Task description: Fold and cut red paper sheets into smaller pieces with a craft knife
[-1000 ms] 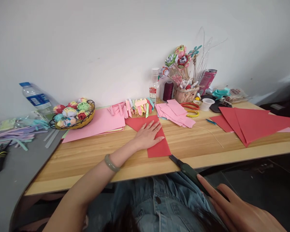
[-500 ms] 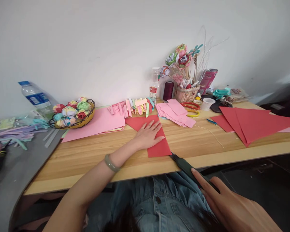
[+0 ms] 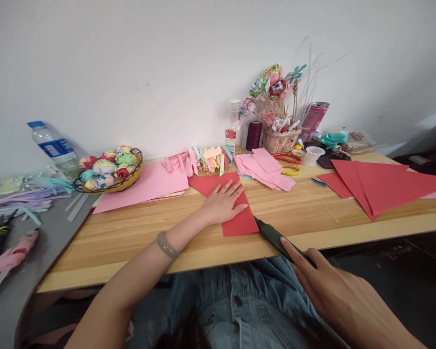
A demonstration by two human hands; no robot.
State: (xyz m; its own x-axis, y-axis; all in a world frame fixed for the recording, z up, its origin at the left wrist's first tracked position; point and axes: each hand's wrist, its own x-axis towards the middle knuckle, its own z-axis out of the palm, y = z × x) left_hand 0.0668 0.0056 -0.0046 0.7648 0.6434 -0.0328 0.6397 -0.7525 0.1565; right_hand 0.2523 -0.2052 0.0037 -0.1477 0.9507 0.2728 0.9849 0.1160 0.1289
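My left hand lies flat with fingers spread on a red folded sheet of paper, pressing it to the wooden table. The paper's slanted right edge runs down to a corner near the table's front. At that edge, close to the corner, is the dark tip of a long dark green tool. My right hand is closed around its handle, index finger stretched along it. Whether the tip is a knife or scissor blade, I cannot tell; the paper partly hides it.
Red paper triangles lie to the right. Pink paper pieces, red-and-yellow-handled scissors and a glass bottle are behind. Leftward are a basket of paper flowers, pink sheets, pliers and a pink object.
My right hand and the green tool have shifted slightly up and left along the paper's edge. My left hand stays put. At far left, the pink object has come further into view.
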